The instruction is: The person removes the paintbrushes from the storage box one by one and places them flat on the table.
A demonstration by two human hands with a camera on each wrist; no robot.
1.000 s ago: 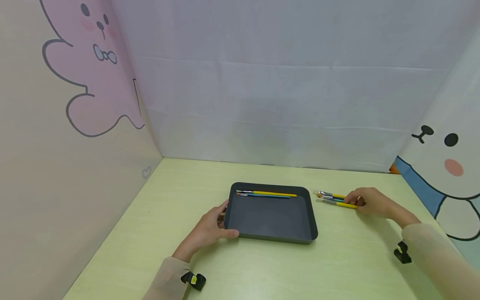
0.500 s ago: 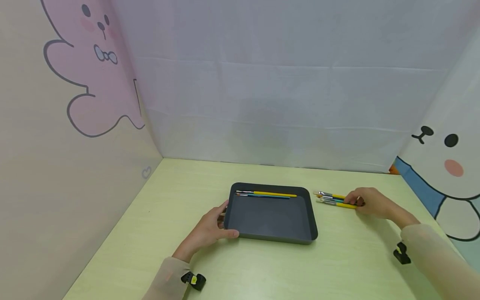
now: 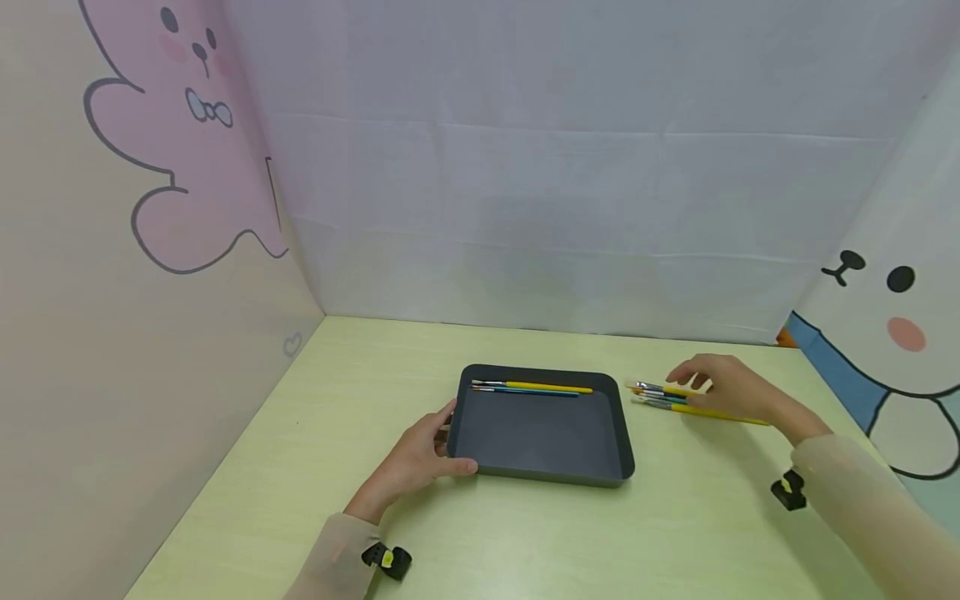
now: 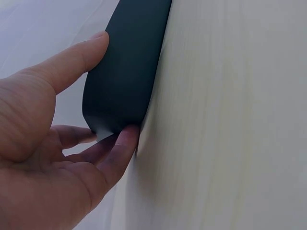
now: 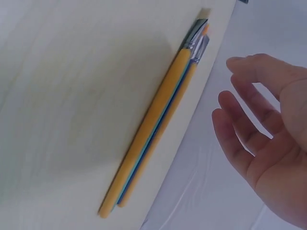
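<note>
My left hand (image 3: 411,460) holds the near left corner of a dark grey tray (image 3: 547,437), thumb on one wall and fingers curled at the other. In the left wrist view the thumb meets the upper edge of the tray's dark wall (image 4: 125,62), and fingertips reach its lower corner. Inside the tray, a yellow paintbrush (image 3: 551,387) and a blue paintbrush (image 3: 536,393) lie side by side along the far wall. To the right, my right hand (image 3: 731,387) hovers with loose, parted fingers over a bundle of paintbrushes (image 5: 148,112) with yellow, blue and teal handles.
A light wooden tabletop (image 3: 525,533) bears everything. White cloth (image 3: 570,192) rises behind its far edge. Printed panels stand on both sides, with a pink bear (image 3: 195,158) at left and a white bear face (image 3: 885,325) at right.
My right hand has let go of the paintbrushes and lifted slightly, its fingers spreading apart. The bundle lies where it was. My left hand and the tray have not moved.
</note>
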